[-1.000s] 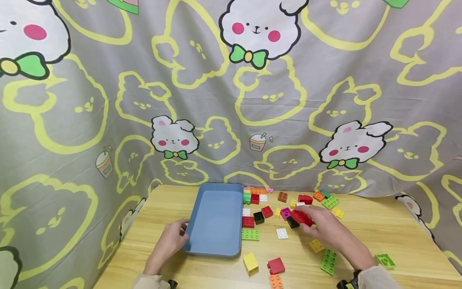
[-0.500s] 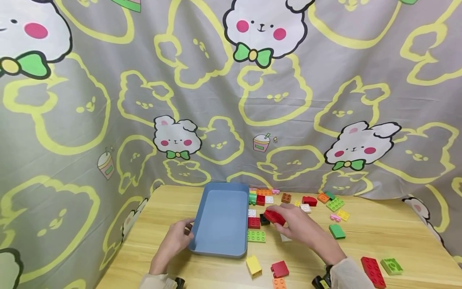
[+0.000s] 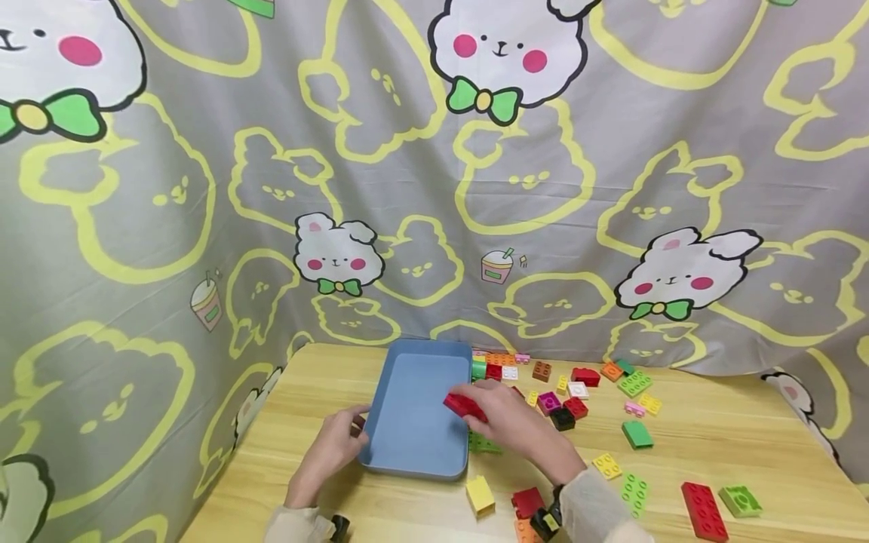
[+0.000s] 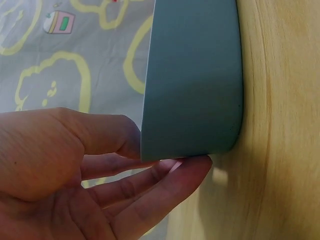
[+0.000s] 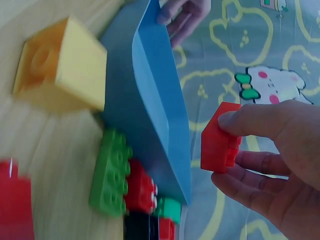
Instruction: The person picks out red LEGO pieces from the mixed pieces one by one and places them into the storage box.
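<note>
My right hand (image 3: 516, 426) grips a red toy building brick (image 3: 465, 406) above the right rim of a blue tray (image 3: 417, 415). In the right wrist view the brick (image 5: 218, 140) sits between thumb and fingers, its studs facing the palm and one side sloped. My left hand (image 3: 334, 446) is at the tray's left wall. Up close in the left wrist view, the thumb of that hand (image 4: 85, 165) is on one side of the tray wall (image 4: 192, 85) and the fingers are at the other, pinching it near a corner. The thumb tip is hidden behind the wall.
Along the tray's right side lie several bricks, among them a light green brick (image 3: 483, 443). A yellow block (image 3: 480, 496) stands before the tray. More loose bricks, such as a black one (image 3: 562, 418) and a long red one (image 3: 704, 511), are spread to the right. A patterned curtain (image 3: 421, 188) hangs behind.
My right hand has carried the red brick leftward from among the loose bricks to above the tray's right rim. The left hand has stayed at the tray's left wall.
</note>
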Available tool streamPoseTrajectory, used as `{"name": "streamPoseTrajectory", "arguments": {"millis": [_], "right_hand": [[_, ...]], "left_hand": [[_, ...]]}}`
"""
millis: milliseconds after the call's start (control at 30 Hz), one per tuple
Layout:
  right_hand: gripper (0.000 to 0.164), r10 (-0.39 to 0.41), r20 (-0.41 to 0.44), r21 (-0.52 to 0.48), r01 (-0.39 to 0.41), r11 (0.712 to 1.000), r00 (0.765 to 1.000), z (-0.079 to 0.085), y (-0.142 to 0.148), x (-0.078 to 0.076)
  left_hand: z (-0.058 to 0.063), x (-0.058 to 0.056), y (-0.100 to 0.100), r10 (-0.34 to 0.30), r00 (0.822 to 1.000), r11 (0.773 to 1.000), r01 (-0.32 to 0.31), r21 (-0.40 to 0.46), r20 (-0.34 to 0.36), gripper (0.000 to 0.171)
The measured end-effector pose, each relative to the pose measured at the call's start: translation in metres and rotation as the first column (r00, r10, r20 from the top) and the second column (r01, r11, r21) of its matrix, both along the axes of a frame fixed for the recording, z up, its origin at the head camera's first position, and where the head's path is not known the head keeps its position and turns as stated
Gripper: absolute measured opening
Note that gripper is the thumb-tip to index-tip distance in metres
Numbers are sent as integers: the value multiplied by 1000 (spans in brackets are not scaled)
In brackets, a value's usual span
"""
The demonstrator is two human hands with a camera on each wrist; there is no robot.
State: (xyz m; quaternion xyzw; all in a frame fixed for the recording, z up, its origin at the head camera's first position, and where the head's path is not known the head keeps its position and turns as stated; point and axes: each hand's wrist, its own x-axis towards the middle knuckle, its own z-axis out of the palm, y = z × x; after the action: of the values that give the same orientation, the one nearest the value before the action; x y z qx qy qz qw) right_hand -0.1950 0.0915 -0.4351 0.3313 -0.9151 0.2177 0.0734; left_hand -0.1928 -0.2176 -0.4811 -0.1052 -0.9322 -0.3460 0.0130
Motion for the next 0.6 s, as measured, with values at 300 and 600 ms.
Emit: {"name": "streamPoseTrajectory", "arguments": {"millis": [300,600], "right_hand": [[42,85,-33,18,-84,996,996,-4,-43,-7],[35,185,-60,85,-180,980,981,-16,-83,-12]], "left_hand": [[1,0,1,-6,1000,1000,6,23,-1,47],[1,0,-2,13,1000,1000,-14,27,24,49]]}}
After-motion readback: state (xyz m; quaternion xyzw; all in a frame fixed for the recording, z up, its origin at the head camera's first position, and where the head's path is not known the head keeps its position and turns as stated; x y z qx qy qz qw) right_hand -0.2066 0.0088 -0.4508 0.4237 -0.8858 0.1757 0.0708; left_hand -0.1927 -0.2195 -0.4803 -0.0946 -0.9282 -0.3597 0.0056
